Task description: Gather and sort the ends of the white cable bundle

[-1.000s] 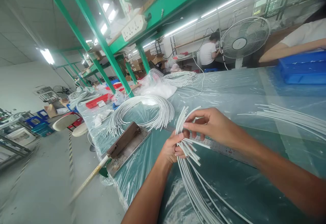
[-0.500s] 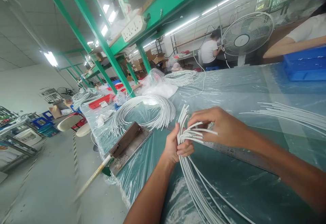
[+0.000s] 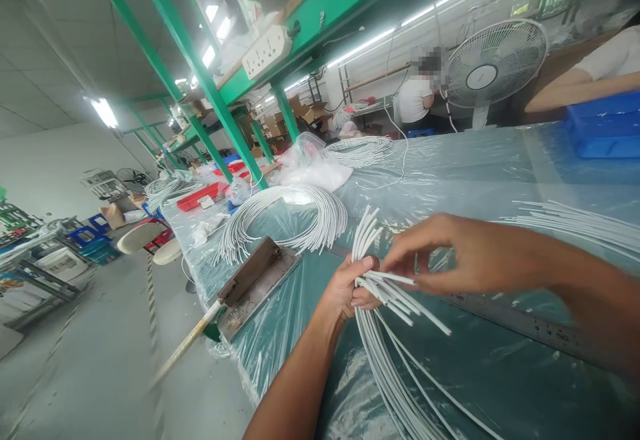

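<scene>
a bundle of white cable lengths point(image 3: 373, 307) is clamped in the left hand point(image 3: 345, 290) just above the plastic-covered desk point(image 3: 490, 173), so the cut ends fan out within reach. the right hand point(image 3: 460, 257) is pinched on a few ends, drawn sideways to part them from the rest.

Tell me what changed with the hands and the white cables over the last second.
The right hand slid rightward along the loose cable ends, fanning them out lower and to the right. The left hand kept its grip on the cable bundle. The ruler, the cutter and the coil on the table stayed put.
</scene>
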Demonstrator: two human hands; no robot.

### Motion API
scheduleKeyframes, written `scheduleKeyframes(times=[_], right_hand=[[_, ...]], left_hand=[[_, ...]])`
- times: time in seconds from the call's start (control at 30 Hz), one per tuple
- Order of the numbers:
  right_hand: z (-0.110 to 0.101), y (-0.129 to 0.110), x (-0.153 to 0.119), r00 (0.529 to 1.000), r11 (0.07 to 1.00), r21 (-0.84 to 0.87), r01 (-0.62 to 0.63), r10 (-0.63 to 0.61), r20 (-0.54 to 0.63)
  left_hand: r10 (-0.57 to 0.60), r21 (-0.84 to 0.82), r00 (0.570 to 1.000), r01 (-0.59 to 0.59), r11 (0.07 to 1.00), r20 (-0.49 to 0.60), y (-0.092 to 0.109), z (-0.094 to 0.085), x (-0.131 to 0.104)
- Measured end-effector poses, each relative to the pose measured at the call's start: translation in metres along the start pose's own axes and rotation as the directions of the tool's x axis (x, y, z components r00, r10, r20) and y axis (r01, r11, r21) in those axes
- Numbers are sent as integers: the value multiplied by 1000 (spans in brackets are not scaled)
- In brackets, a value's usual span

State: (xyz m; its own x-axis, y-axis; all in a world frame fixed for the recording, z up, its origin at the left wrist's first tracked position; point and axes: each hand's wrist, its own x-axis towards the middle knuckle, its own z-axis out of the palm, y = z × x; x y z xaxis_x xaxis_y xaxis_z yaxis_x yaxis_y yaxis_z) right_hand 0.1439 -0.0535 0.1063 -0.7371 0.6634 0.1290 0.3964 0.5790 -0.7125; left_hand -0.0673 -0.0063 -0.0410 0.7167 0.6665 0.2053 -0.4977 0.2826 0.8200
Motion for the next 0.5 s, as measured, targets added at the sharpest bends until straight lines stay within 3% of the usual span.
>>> scheduleKeyframes(times=[0.03,0.1,0.2,0.37,0.5], right_hand=[[-5,2,-2,997,997,-6,-71,71,-8],[-9,3,-1,971,985,0,-173,171,-169],[-3,0,5,899,976,76,-205,218,-379],[11,-5,12,901,985,45,-166,170,-398],[10,-1,11,908,982,52,-179,186,-376]], left_hand=[[-1,11,1000,1,1000,10,2,2,0],[8,32,998,-9,999,55,6,9,0],[29,45,992,-34,998,120,13,21,0],[39,65,988,-49,997,150,19,30,1],[47,67,989,-57,996,139,17,28,2]])
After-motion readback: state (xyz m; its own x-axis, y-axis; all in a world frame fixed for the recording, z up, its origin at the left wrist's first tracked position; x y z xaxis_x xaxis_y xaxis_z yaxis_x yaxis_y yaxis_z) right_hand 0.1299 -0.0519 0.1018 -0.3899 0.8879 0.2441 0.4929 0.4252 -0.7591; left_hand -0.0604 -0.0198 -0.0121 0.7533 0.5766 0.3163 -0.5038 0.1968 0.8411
